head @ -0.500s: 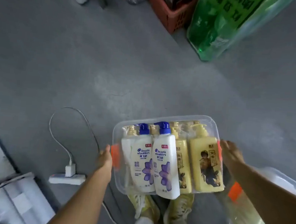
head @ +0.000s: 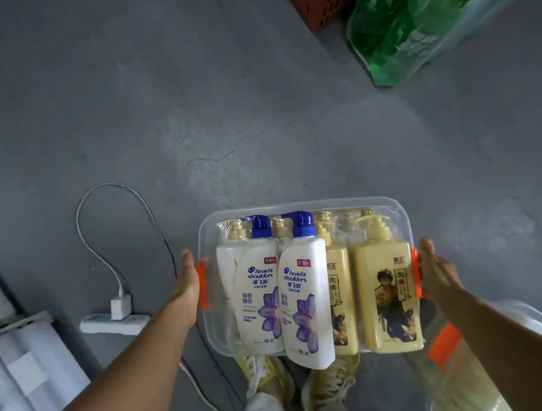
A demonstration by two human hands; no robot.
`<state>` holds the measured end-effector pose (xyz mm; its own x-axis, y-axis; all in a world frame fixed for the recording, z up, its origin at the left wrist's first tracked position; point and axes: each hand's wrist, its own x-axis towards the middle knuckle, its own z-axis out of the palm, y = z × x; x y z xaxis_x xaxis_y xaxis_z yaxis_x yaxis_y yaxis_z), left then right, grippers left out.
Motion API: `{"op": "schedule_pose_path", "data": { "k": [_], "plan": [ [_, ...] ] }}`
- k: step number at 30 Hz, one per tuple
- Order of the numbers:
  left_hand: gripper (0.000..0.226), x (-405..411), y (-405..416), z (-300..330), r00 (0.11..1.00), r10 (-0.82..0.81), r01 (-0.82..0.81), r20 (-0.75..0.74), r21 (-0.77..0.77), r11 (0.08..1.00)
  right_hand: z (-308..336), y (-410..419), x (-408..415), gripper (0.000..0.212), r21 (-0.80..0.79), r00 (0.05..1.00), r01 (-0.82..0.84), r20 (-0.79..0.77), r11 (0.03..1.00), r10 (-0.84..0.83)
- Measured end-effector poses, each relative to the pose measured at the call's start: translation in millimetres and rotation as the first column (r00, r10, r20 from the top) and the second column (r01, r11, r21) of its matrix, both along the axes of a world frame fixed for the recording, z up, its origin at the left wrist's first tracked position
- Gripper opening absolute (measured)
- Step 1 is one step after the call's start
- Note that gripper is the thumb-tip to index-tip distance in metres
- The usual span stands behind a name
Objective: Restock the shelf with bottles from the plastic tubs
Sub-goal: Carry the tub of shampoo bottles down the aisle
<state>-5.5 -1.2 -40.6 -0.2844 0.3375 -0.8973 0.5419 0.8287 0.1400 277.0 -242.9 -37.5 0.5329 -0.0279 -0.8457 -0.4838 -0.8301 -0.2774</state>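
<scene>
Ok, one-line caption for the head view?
Both hands, left hand and right hand, carry a clear tub of shampoo bottles above grey floor.
</scene>
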Motion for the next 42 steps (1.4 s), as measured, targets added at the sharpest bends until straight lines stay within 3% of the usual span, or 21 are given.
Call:
{"op": "schedule_pose_path", "data": {
  "k": [4,8,18,23,30,36,42],
  "plan": [
    [0.072,4.8,-8.3,-2.2,0.999,0.022,-0.023,0.032,0.023,0.999,-3.4,7.3,-8.9,0.063,0.057,0.993,0.053,-0.111,0.997,-0.047],
    [0.068,-5.9,-11.7,2.6,0.997,-0.066,0.065,0.031,0.031,0.997,2.1,3.2,-9.4,0.07,0.046,0.991,0.023,-0.136,0.999,-0.016],
    [0.055,-7.3,-8.3,47.9,0.997,-0.055,0.055,0.046,-0.012,0.998,43.8,3.2,-12.5,0.07,-0.03,0.986,0.008,-0.164,1.0,-0.012],
    [0.063,-13.4,4.2,113.4,0.999,-0.036,0.037,0.02,-0.046,0.998,107.9,15.1,-22.9,0.074,-0.068,0.983,-0.002,-0.183,0.998,-0.01],
    [0.055,-36.2,21.8,217.3,0.999,-0.05,0.05,-0.018,-0.028,0.998,210.0,31.4,-36.7,0.071,-0.08,0.977,-0.004,-0.214,0.997,-0.014],
    [0.051,-59.3,39.0,310.4,1.0,-0.017,0.017,0.019,-0.01,1.0,306.8,60.1,-44.9,0.073,-0.079,0.984,-0.091,-0.157,0.993,0.077],
    [0.062,-84.9,75.9,398.6,1.0,0.007,-0.008,0.02,0.005,1.0,395.5,106.8,-60.8,0.063,-0.061,0.985,-0.161,-0.066,0.985,0.157]
  ]
}}
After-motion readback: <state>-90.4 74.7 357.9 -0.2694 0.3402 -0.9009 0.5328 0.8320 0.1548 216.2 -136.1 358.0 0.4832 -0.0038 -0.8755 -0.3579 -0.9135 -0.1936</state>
